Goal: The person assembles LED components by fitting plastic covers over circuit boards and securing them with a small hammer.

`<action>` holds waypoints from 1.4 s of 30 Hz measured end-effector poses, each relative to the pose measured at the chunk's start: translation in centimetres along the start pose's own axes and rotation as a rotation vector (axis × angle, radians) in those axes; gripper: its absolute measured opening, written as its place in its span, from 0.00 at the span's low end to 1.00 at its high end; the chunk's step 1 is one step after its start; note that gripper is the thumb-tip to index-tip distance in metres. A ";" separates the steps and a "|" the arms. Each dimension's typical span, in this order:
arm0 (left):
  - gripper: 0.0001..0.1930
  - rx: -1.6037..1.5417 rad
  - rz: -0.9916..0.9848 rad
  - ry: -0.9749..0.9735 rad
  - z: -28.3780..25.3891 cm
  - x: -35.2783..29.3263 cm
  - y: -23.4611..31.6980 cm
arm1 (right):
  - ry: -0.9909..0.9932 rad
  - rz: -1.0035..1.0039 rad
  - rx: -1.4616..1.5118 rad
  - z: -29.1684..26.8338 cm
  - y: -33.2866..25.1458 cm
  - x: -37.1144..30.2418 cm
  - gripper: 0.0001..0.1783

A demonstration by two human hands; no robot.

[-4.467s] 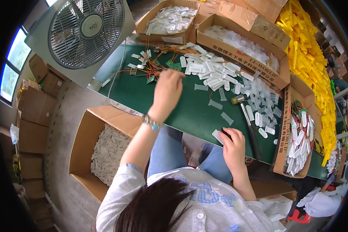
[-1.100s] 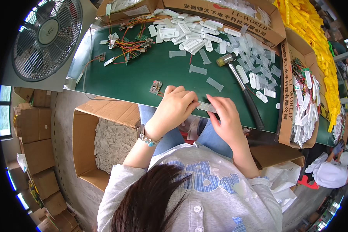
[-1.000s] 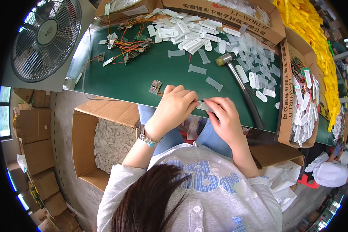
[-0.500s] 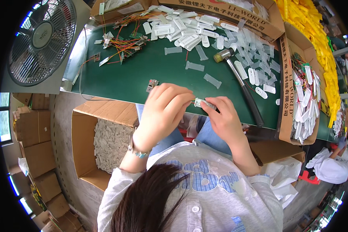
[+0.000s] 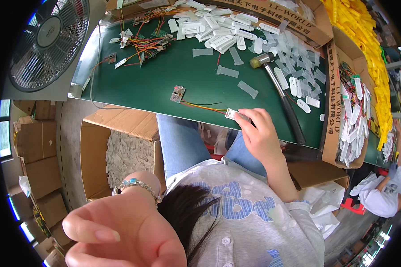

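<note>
At the table's near edge, my right hand pinches a small white plastic casing between thumb and fingers. Red, yellow and black wires run from its left end to a small circuit board lying on the green table. Low at the left, close to the camera, my left hand is raised with the palm showing. Its fingers are loosely bent and apart, with nothing visible in them; some fingertips are cut off by the lower edge. A hammer with a black handle lies right of my right hand.
White plastic shells and clear plastic pieces are heaped at the back. Wired boards lie tangled at the far left. A cardboard box of wired parts borders the right; a fan stands left. Another box sits below the table.
My left hand has left the wires and swung down and back toward the camera. My right hand still grips the casing, nearly in place. The wires and board now show uncovered.
</note>
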State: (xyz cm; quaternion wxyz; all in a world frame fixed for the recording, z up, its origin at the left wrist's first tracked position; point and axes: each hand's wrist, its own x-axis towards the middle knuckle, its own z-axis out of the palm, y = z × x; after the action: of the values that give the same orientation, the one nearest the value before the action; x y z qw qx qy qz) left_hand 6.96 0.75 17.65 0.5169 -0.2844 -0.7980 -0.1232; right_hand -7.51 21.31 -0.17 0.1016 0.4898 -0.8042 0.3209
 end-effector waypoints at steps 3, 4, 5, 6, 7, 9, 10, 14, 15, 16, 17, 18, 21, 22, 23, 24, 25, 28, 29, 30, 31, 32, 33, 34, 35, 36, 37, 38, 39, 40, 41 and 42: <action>0.27 0.054 0.084 0.103 1.7 -1.0 0.1 | -0.008 -0.002 -0.007 -0.1 0.1 0.0 0.19; 0.16 0.098 -0.018 0.286 2.9 -1.7 0.5 | -0.017 0.001 -0.012 -0.1 0.2 -0.1 0.19; 0.07 0.140 -0.121 0.469 3.8 -2.0 0.9 | -0.015 0.003 -0.018 -0.1 0.2 -0.2 0.19; 0.08 0.043 -0.341 0.235 3.4 -1.2 2.2 | -0.023 -0.004 -0.017 -0.2 0.1 -0.1 0.19; 0.09 -0.054 -0.557 -0.001 2.9 -0.4 3.3 | -0.031 -0.011 -0.016 -0.3 -0.1 0.0 0.19; 0.10 -0.174 -0.430 -0.320 6.4 -3.6 -0.4 | -0.037 0.009 -0.085 -0.4 0.0 -0.3 0.19; 0.13 -0.170 -0.416 -0.432 8.4 -5.4 -1.0 | -0.045 0.011 -0.121 -0.3 -0.2 -0.2 0.18; 0.15 -0.096 -0.491 -0.560 12.5 -11.6 -0.6 | -0.035 -0.020 -0.186 -0.8 -1.3 0.8 0.17; 0.15 -0.102 -0.515 -0.537 12.9 -12.1 -0.7 | -0.037 -0.015 -0.195 -0.8 -1.3 0.9 0.16; 0.15 -0.105 -0.512 -0.538 13.1 -12.4 -0.7 | -0.039 -0.009 -0.204 -0.8 -1.3 0.9 0.15; 0.15 -0.083 -0.520 -0.526 13.2 -12.5 -0.7 | -0.038 -0.007 -0.205 -0.7 -1.2 0.8 0.15; 0.16 -0.062 -0.529 -0.514 13.3 -12.5 -0.6 | -0.030 -0.003 -0.195 -0.6 -1.1 0.7 0.15; 0.14 -0.045 -0.536 -0.543 13.3 -12.4 -0.9 | -0.028 0.008 -0.186 -0.7 -1.2 0.7 0.14; 0.14 -0.045 -0.537 -0.544 13.2 -12.2 -0.9 | -0.033 0.016 -0.186 -0.7 -1.3 0.7 0.14; 0.13 -0.024 -0.541 -0.536 13.2 -12.1 -1.0 | -0.033 0.017 -0.184 -0.6 -1.4 0.7 0.14; 0.12 -0.004 -0.543 -0.527 13.2 -12.0 -1.0 | -0.029 0.025 -0.195 -0.6 -1.5 0.7 0.15; 0.12 -0.007 -0.542 -0.529 13.2 -12.0 -0.9 | -0.024 0.033 -0.206 -0.5 -1.6 0.7 0.15; 0.10 0.010 -0.529 -0.510 13.1 -12.0 -0.6 | -0.023 0.074 -0.216 -0.3 -2.2 0.7 0.17; 0.10 0.011 -0.526 -0.508 13.1 -12.0 -0.5 | -0.022 0.077 -0.216 -0.2 -2.4 0.7 0.17; 0.10 0.015 -0.523 -0.506 13.1 -12.0 -0.4 | -0.028 0.097 -0.234 -0.2 -2.7 0.7 0.17; 0.10 0.015 -0.521 -0.508 13.0 -12.1 -0.3 | -0.035 0.116 -0.253 -0.1 -2.9 0.7 0.18; 0.10 0.015 -0.516 -0.512 13.0 -12.2 -0.2 | -0.033 0.118 -0.251 0.0 -3.0 0.7 0.18; 0.10 0.013 -0.511 -0.515 13.0 -12.2 -0.2 | -0.026 0.128 -0.248 0.1 -3.1 0.7 0.18; 0.10 0.012 -0.509 -0.515 13.0 -12.2 -0.2 | -0.019 0.138 -0.244 0.2 -3.1 0.7 0.18; 0.11 -0.011 -0.492 -0.522 12.9 -12.1 -0.3 | -0.017 0.139 -0.245 0.3 -3.0 0.6 0.18; 0.11 -0.033 -0.475 -0.529 12.8 -12.0 -0.4 | -0.005 0.131 -0.243 0.3 -2.9 0.6 0.18; 0.11 -0.034 -0.473 -0.529 12.7 -11.8 -0.5 | 0.007 0.122 -0.242 0.4 -2.8 0.5 0.17; 0.11 -0.054 -0.488 -0.552 12.6 -11.7 -0.6 | 0.008 0.123 -0.242 0.4 -2.5 0.5 0.17; 0.11 -0.073 -0.503 -0.575 12.6 -11.7 -0.7 | 0.022 0.097 -0.210 0.4 -2.2 0.5 0.17; 0.11 -0.072 -0.502 -0.575 12.6 -11.7 -0.7 | 0.035 0.071 -0.178 0.3 -1.8 0.6 0.16; 0.11 -0.098 -0.546 -0.573 12.6 -11.8 -0.7 | 0.037 0.071 -0.178 0.1 -1.4 0.6 0.16; 0.10 -0.125 -0.591 -0.572 12.5 -11.9 -0.8 | 0.028 0.040 -0.138 -0.1 -0.9 0.7 0.16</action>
State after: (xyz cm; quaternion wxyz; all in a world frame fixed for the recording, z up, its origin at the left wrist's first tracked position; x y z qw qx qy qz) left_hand 0.65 2.41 1.64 0.1986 -0.0967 -0.9477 -0.2304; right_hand -7.05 20.56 0.60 0.1397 0.4609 -0.8326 0.2736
